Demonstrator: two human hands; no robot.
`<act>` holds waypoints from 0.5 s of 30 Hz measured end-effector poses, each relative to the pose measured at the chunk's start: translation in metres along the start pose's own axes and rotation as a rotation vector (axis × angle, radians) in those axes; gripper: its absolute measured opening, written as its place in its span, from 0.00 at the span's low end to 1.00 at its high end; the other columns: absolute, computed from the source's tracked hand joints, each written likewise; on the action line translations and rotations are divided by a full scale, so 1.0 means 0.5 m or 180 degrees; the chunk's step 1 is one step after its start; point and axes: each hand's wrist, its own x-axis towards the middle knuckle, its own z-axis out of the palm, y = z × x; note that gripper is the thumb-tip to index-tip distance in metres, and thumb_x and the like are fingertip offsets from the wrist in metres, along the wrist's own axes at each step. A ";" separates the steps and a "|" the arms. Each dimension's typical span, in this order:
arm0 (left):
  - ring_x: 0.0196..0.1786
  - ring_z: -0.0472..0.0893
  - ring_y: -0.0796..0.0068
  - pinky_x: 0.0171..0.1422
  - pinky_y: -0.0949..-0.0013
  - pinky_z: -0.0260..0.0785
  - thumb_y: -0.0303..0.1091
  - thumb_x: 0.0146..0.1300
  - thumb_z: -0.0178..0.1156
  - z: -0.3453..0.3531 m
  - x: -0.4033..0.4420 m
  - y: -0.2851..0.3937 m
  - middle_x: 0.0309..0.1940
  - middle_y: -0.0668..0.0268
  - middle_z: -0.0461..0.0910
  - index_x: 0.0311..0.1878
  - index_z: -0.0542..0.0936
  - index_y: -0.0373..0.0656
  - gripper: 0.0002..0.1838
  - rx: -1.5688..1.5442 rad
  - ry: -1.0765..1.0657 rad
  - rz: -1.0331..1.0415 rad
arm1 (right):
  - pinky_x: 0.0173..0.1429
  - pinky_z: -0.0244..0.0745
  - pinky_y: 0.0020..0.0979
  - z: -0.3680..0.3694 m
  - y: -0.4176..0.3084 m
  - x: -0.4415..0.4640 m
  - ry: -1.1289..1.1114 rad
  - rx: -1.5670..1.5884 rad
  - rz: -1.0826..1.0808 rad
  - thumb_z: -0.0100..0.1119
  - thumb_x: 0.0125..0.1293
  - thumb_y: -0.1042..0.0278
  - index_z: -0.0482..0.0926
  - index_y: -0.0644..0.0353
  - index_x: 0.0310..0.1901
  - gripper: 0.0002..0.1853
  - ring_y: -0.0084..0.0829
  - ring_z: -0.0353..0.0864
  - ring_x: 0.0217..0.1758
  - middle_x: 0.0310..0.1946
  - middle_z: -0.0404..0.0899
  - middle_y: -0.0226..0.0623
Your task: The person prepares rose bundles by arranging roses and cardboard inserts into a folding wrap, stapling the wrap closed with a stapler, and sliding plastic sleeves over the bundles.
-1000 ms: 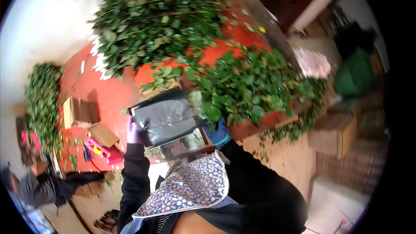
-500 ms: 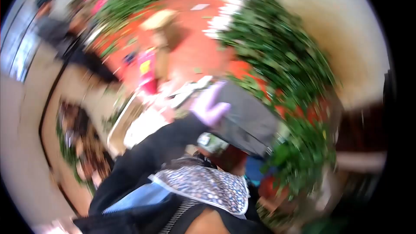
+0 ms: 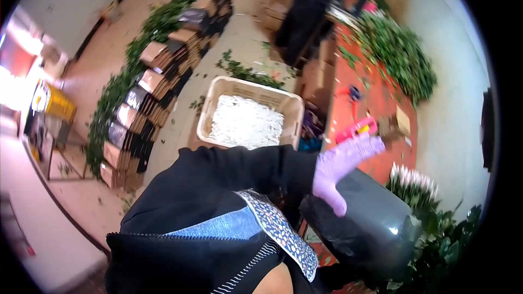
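Note:
My left hand (image 3: 346, 166), in a purple glove, reaches across from the left in a black sleeve. Its fingers are stretched out and its thumb points down, over a dark plastic-wrapped bundle (image 3: 359, 218); whether it presses on the wrap I cannot tell. Leafy green stems (image 3: 452, 245) show at the bundle's right end. Just beyond the fingertips lie a pink packet (image 3: 357, 129) and a small cardboard box (image 3: 395, 125) on the red table (image 3: 343, 87). Stems with white tips (image 3: 414, 179) lie beyond the bundle. My right hand is hidden.
A cream crate (image 3: 204, 114) of small white pieces stands left of the table. Several wrapped bundles (image 3: 155, 81) with leaves line the floor farther left. A person (image 3: 313, 5) stands at the table's far end, near a pile of green stems (image 3: 400, 49).
The view has swung left, bringing the crate and floor bundles into fuller sight, and is sharper. My left hand stays stretched out at the dark bundle.

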 end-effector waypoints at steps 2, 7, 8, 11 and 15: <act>0.80 0.39 0.47 0.79 0.50 0.35 0.76 0.32 0.69 -0.041 -0.073 0.008 0.77 0.46 0.41 0.76 0.47 0.36 0.75 0.0022 -0.0029 -0.0167 | 0.73 0.57 0.41 0.089 0.069 0.012 -0.0293 -0.0001 0.0271 0.41 0.74 0.47 0.67 0.57 0.67 0.28 0.39 0.66 0.67 0.66 0.68 0.38; 0.72 0.58 0.44 0.73 0.51 0.51 0.65 0.26 0.75 -0.218 -0.296 0.036 0.71 0.43 0.55 0.73 0.54 0.36 0.71 0.0950 0.0534 -0.1302 | 0.72 0.59 0.40 0.315 0.272 0.025 -0.1002 0.0048 0.0967 0.42 0.74 0.49 0.67 0.58 0.66 0.27 0.39 0.67 0.66 0.65 0.69 0.38; 0.72 0.59 0.44 0.73 0.53 0.53 0.64 0.26 0.76 -0.234 -0.341 0.028 0.70 0.42 0.56 0.73 0.54 0.34 0.71 0.0872 0.0813 -0.1594 | 0.71 0.60 0.40 0.364 0.321 0.027 -0.1160 0.0040 0.1136 0.42 0.74 0.50 0.67 0.58 0.66 0.27 0.39 0.68 0.66 0.64 0.69 0.38; 0.72 0.59 0.43 0.75 0.55 0.53 0.57 0.30 0.77 -0.291 -0.440 0.028 0.69 0.41 0.56 0.71 0.54 0.31 0.67 0.0963 0.1631 -0.2157 | 0.71 0.61 0.39 0.511 0.480 0.016 -0.1653 0.0089 0.1675 0.42 0.74 0.51 0.68 0.59 0.66 0.26 0.38 0.69 0.65 0.64 0.70 0.39; 0.67 0.65 0.40 0.72 0.54 0.58 0.62 0.32 0.76 -0.367 -0.524 0.027 0.65 0.39 0.61 0.70 0.55 0.29 0.67 0.1023 0.2496 -0.2290 | 0.70 0.63 0.39 0.672 0.676 -0.015 -0.2269 0.0059 0.2250 0.43 0.74 0.53 0.68 0.60 0.65 0.25 0.38 0.70 0.64 0.63 0.71 0.39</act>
